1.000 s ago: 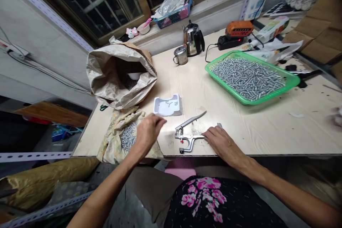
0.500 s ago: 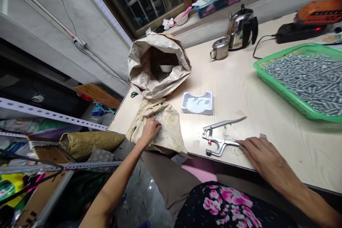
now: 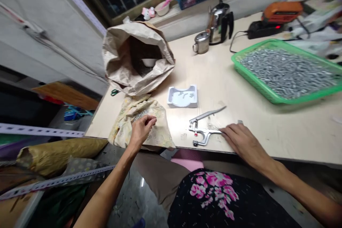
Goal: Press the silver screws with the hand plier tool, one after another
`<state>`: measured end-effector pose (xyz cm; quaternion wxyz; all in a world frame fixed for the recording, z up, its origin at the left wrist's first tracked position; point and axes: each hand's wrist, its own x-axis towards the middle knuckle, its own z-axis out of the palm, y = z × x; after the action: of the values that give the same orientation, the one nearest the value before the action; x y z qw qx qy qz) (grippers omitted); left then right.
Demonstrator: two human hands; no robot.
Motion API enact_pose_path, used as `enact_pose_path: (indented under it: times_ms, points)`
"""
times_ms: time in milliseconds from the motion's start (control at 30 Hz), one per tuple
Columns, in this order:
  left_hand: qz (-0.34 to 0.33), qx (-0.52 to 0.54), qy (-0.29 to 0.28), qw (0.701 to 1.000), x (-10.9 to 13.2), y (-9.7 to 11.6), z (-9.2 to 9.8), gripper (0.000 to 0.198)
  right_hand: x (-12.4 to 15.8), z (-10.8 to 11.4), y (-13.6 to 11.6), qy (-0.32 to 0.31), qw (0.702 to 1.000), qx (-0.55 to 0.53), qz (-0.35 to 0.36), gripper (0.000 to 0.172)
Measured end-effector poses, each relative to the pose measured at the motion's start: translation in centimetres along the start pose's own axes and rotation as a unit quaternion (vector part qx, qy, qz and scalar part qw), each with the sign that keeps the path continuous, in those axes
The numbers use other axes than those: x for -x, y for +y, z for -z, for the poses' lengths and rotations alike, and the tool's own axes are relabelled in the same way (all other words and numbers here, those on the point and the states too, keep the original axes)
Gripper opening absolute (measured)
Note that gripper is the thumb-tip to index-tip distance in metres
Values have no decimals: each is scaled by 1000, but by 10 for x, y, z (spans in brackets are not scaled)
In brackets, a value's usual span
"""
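Observation:
My left hand (image 3: 141,129) hovers over a pale patterned cloth (image 3: 125,124) that carries a small heap of metal pieces (image 3: 140,115). Its fingers are curled together in a pinch; what they hold is too small to make out. My right hand (image 3: 240,140) lies flat on the wooden table (image 3: 267,128), fingers stretched out, touching the lower handle of silver press pliers (image 3: 203,129). The pliers' jaws stand apart. A small white tray (image 3: 182,96) with a few metal bits sits just beyond the pliers.
An open brown paper sack (image 3: 139,57) stands at the table's left. A green tray (image 3: 285,72) full of metal parts is at the right. A steel mug (image 3: 201,42), kettle (image 3: 220,18) and orange charger (image 3: 280,10) stand at the back. The table's front edge is close to my body.
My left hand went to the heap on the cloth and has lifted slightly with fingers pinched. My right hand stays on the pliers' handle. The camera swung left and partly back.

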<state>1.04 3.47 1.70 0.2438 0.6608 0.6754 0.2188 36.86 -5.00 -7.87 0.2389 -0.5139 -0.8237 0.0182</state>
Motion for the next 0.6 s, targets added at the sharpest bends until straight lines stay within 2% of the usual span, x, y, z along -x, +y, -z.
enact_pose_path:
  times_ms: [67, 133, 200, 300, 400, 600]
  points:
    - [27, 120, -60, 991, 13, 25, -22, 28, -5, 3, -1, -24, 999, 13, -17, 21]
    - [44, 184, -102, 977, 26, 47, -47, 30, -9, 6, -2, -46, 999, 10, -28, 20]
    - [51, 208, -123, 969, 35, 61, -71, 28, -12, 8, -2, -61, 997, -2, -36, 24]
    - [47, 198, -139, 969, 41, 66, -96, 26, -14, 10, -4, -70, 996, -16, -45, 27]
    - [46, 178, -152, 971, 41, 63, -105, 26, -14, 10, -6, -69, 996, -12, -51, 24]
    - [84, 156, -191, 965, 37, 63, -105, 31, -12, 8, -8, -49, 997, 0, -59, 19]
